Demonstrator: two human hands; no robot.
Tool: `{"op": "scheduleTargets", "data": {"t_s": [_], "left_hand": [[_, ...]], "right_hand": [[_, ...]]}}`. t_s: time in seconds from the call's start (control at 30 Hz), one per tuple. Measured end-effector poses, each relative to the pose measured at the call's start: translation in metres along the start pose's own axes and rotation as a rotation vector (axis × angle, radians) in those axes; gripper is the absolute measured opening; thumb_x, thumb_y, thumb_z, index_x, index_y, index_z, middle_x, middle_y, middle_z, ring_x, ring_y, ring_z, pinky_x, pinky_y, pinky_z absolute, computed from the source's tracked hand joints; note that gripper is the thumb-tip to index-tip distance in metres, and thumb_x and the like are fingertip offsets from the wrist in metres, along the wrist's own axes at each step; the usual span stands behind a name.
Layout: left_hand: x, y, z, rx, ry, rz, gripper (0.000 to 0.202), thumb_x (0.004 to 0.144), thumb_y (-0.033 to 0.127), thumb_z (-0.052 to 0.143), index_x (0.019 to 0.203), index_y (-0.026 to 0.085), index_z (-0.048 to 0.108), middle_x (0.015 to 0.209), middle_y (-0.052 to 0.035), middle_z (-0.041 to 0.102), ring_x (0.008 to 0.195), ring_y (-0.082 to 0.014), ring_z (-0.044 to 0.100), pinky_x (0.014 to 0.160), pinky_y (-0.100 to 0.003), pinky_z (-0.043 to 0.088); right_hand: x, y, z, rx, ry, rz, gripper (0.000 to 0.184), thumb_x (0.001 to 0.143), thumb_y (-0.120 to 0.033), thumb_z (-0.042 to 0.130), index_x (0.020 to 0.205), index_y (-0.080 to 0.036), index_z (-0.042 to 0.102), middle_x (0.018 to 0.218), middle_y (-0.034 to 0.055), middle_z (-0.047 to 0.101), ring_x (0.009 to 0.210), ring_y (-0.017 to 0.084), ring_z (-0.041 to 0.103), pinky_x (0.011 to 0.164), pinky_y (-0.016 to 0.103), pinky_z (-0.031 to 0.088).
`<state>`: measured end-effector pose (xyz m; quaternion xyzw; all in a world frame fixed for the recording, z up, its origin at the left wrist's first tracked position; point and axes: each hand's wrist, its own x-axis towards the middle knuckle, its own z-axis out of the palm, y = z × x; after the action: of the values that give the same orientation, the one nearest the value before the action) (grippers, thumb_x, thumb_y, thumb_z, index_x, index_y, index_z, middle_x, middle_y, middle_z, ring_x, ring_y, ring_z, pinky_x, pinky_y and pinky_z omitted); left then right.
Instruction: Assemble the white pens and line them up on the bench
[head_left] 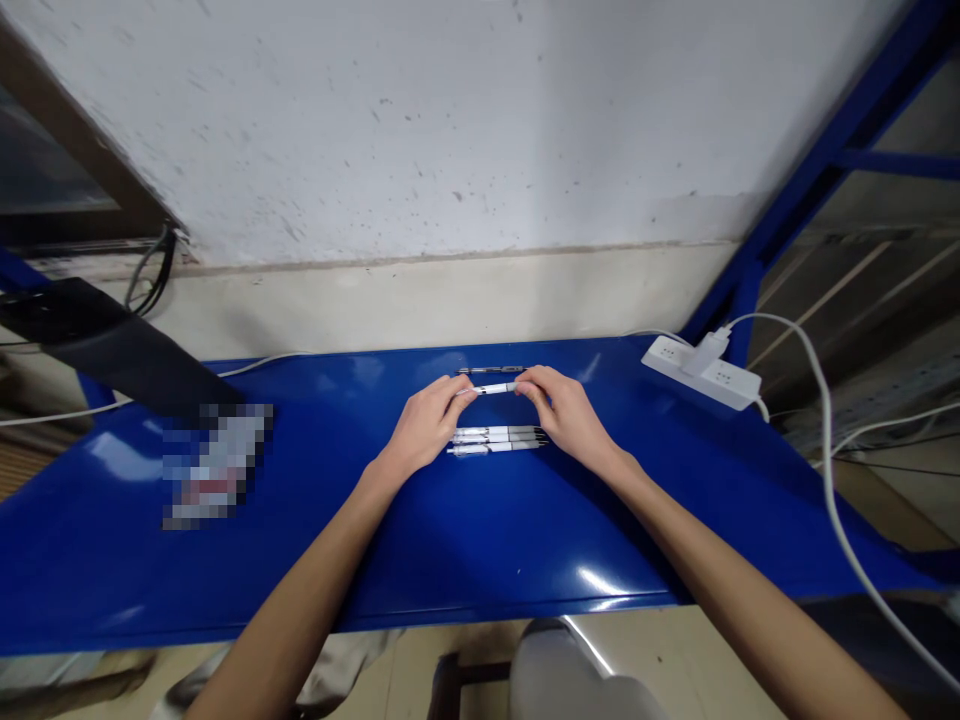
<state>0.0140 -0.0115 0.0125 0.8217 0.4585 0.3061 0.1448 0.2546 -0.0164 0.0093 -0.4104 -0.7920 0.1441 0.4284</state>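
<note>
Between my two hands a white pen (495, 389) is held level, just above the blue table (480, 550). My left hand (429, 422) pinches its left end between thumb and fingers. On its right end, my right hand (564, 408) has a similar pinch. Nearer to me, several white pens (495, 441) lie side by side on the table, with their dark tips to the right. Behind the held pen lies a dark pen (489, 370), its right end close to my right fingers.
A white power strip (701, 372) with a plug and cable (825, 440) stands at the back right. At the left is a black stand (127, 345), with a blurred-out packet (221, 470) by its foot. The wall (450, 150) rises behind the table; blue frame posts (817, 170) flank the right.
</note>
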Motion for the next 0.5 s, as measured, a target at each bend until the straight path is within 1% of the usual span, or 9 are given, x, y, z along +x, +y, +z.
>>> {"op": "scheduleTargets", "data": {"t_s": [0.1,0.2,0.27,0.33,0.43,0.5], "left_hand": [[-0.0005,0.0027,-0.0015,0.084,-0.016,0.029,0.037,0.112,0.036,0.036,0.087,0.020,0.059,0.079,-0.0009,0.059,0.074,-0.0192,0.057,0.072,-0.032,0.040],[-0.0003,0.0027,-0.0016,0.112,-0.047,0.058,0.043,0.113,0.035,0.029,0.080,0.021,0.053,0.073,-0.0002,0.058,0.070,-0.0195,0.053,0.074,-0.034,0.039],[-0.0002,0.0008,-0.0009,0.091,-0.050,0.064,0.043,0.113,0.035,0.029,0.081,0.021,0.053,0.074,0.0001,0.060,0.071,-0.0196,0.054,0.076,-0.034,0.039],[0.0001,-0.0018,0.0001,0.058,-0.039,0.057,0.041,0.113,0.035,0.030,0.085,0.021,0.056,0.081,-0.0003,0.065,0.076,-0.0200,0.058,0.079,-0.034,0.040],[0.0008,-0.0043,0.0014,0.001,-0.037,0.030,0.037,0.112,0.035,0.033,0.092,0.022,0.061,0.090,-0.0013,0.071,0.084,-0.0206,0.063,0.082,-0.034,0.042],[0.0014,-0.0040,0.0017,-0.036,-0.033,0.011,0.037,0.112,0.036,0.035,0.094,0.022,0.063,0.093,-0.0021,0.072,0.086,-0.0207,0.065,0.082,-0.033,0.044]], "right_hand": [[0.0000,-0.0016,-0.0007,-0.048,0.001,-0.024,0.021,0.109,-0.026,0.047,0.097,-0.021,0.064,0.087,0.0058,0.065,0.081,0.022,0.057,0.075,0.035,0.042],[0.0004,-0.0032,-0.0027,-0.092,-0.008,-0.066,0.021,0.109,-0.027,0.045,0.099,-0.021,0.063,0.087,0.0059,0.063,0.081,0.023,0.054,0.076,0.036,0.042],[0.0005,-0.0036,-0.0040,-0.081,-0.020,-0.072,0.021,0.110,-0.028,0.045,0.101,-0.022,0.063,0.090,0.0060,0.064,0.083,0.023,0.054,0.078,0.037,0.043],[0.0004,-0.0035,-0.0047,-0.046,-0.039,-0.055,0.020,0.110,-0.030,0.045,0.105,-0.024,0.063,0.095,0.0059,0.066,0.086,0.023,0.055,0.081,0.037,0.044],[-0.0001,-0.0033,-0.0046,-0.004,-0.059,-0.018,0.018,0.109,-0.031,0.045,0.110,-0.026,0.063,0.102,0.0063,0.067,0.091,0.024,0.058,0.085,0.039,0.046],[-0.0002,-0.0035,-0.0042,0.015,-0.056,-0.002,0.017,0.109,-0.029,0.047,0.112,-0.026,0.062,0.105,0.0066,0.067,0.094,0.025,0.059,0.087,0.040,0.047]]}}
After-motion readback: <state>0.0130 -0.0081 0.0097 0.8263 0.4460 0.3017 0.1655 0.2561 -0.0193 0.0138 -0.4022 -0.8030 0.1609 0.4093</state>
